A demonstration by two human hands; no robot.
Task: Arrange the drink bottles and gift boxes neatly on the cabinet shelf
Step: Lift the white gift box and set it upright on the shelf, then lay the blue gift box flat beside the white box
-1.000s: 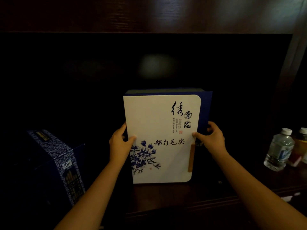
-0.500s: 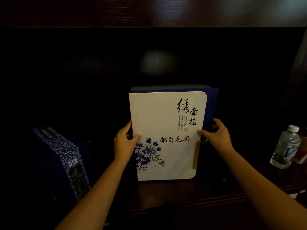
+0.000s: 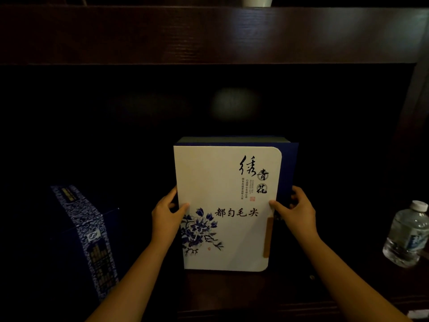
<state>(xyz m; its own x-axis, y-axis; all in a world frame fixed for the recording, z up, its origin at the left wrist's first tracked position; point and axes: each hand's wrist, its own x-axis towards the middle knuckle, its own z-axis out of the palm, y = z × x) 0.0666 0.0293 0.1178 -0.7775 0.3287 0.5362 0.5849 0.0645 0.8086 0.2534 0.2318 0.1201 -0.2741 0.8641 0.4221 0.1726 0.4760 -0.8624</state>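
Note:
A white gift box with blue flowers, black calligraphy and dark blue sides stands upright on the dark wooden cabinet shelf, in the middle. My left hand grips its left edge, thumb on the front face. On the opposite edge my right hand holds it the same way. A dark blue gift box with a patterned blue-and-white band stands at the left. A clear water bottle with a white cap stands at the right.
A dark wooden board spans the top of the compartment, with a pale object on it. The cabinet's right side post rises beside the bottle. The back of the compartment is very dark.
The view has shifted slightly; the white box now sits a little further left and lower in the frame. Both hands keep the same grip. The amber bottle at the far right has left the view.

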